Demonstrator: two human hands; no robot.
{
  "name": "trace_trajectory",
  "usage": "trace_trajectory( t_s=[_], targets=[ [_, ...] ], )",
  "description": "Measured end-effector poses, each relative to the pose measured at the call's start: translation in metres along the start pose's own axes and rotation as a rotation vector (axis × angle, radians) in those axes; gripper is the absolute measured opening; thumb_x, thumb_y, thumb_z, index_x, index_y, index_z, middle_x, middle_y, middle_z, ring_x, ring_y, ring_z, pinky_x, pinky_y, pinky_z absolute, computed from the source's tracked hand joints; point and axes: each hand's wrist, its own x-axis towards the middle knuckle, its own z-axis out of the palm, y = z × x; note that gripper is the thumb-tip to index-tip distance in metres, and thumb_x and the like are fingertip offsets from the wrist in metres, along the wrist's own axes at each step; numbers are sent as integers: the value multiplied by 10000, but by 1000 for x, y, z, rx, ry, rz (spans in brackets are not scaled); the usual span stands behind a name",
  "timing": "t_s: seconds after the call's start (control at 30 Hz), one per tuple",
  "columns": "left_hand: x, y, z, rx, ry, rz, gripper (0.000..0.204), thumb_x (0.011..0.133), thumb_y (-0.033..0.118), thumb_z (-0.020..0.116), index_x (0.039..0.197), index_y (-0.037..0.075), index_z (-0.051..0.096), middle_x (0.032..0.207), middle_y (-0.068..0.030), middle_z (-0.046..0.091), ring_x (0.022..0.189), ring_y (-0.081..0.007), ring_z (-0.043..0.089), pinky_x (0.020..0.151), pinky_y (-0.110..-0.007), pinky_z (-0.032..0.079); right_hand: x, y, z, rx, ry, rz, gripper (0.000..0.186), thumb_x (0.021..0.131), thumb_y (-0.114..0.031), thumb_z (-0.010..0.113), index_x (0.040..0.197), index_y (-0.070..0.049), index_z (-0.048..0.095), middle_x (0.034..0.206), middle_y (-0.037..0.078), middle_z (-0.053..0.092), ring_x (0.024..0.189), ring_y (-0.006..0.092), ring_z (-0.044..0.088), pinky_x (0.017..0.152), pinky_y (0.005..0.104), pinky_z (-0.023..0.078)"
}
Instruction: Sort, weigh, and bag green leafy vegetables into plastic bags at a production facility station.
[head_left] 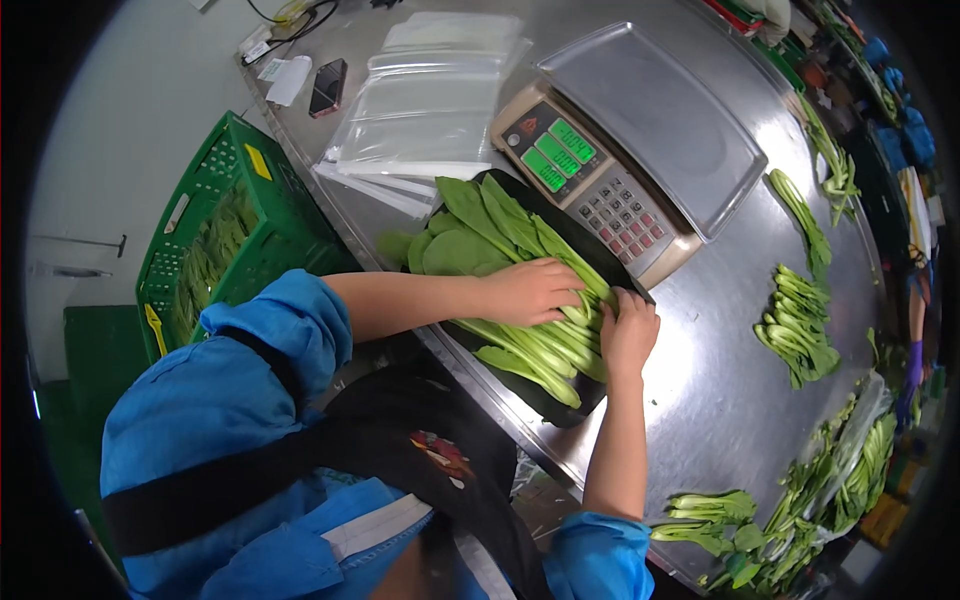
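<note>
At the near edge of the steel desk, the person in blue sleeves presses both hands down on a row of leafy greens lying on a black tray. The left hand rests palm down on the stems, its fingers curled loosely over them. The right hand lies just beside it, fingers bent and bearing on the same stems, so that the two hands nearly meet. Neither hand lifts anything; both are half closed around the bunch. The broad leaves point away to the person's left, and the pale stems run toward the right hand.

Near the person's right elbow, loose greens lie at the desk's edge, and a larger heap spreads beyond them. A small stack of trimmed greens sits in the open middle of the desk, well apart from the tray.

Just behind the tray stands a weighing scale with a bare steel pan, green lit displays and a keypad. To its left lies a pile of clear plastic bags, and a dark phone rests near them. Off the desk, on the person's left, a green crate holds more greens.
</note>
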Motion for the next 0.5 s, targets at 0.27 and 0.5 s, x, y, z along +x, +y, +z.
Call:
trace_trajectory(
  t_s=[0.27, 0.5],
  targets=[
    [3, 13, 5, 128, -90, -193, 507, 809, 292, 523, 1229, 37, 399, 1292, -107, 377, 1117, -230, 391, 953, -360, 290, -9, -7, 18, 145, 157, 133, 269, 751, -16, 552, 1019, -24, 524, 936, 130, 561, 866, 287, 513, 708, 361, 402],
    [14, 6, 12, 130, -178, -195, 519, 823, 331, 494, 1235, 33, 390, 1303, -76, 377, 1132, -215, 372, 953, -349, 285, -17, -25, -27, 1066, 763, 589, 237, 889, -111, 396, 1087, 6, 452, 915, 89, 529, 827, 188, 516, 727, 311, 420]
  ],
)
